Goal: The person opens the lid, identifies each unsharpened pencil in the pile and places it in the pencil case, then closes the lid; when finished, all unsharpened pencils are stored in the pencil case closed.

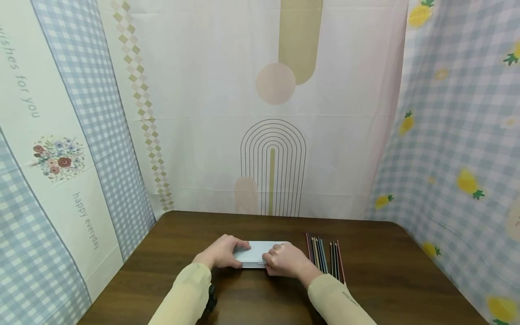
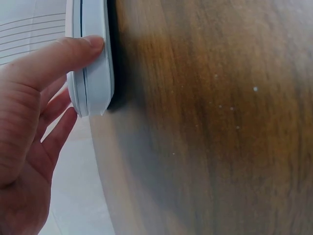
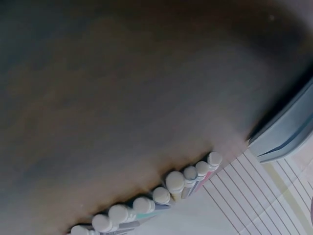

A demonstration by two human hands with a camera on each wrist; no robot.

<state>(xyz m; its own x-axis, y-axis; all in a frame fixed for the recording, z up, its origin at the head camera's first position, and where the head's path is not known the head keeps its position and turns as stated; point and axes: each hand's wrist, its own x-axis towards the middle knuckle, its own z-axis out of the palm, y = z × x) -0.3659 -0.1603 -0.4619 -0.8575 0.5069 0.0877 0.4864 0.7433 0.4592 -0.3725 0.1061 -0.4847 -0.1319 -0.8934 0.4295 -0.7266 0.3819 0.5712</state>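
Note:
A flat white case [image 1: 255,253] with rounded corners lies on the table between both hands. Along its side runs a dark seam, plain in the left wrist view on the case [image 2: 97,73]. My left hand [image 1: 222,252] grips its left end, the thumb [image 2: 73,53] pressed on the near side and the other fingers round the end and top. At the front right part, my right hand [image 1: 286,259] has curled fingers pinching the near edge; what lies under those fingertips is hidden. In the right wrist view only the case's end [image 3: 286,139] shows clearly.
Right of the case, several coloured pencils [image 1: 318,253] lie side by side, with a second group of pencils [image 1: 336,259] beside them, partly behind the right sleeve. Their pale rounded ends [image 3: 175,181] line up in the right wrist view. Patterned cloths hang round the brown table [image 1: 386,271].

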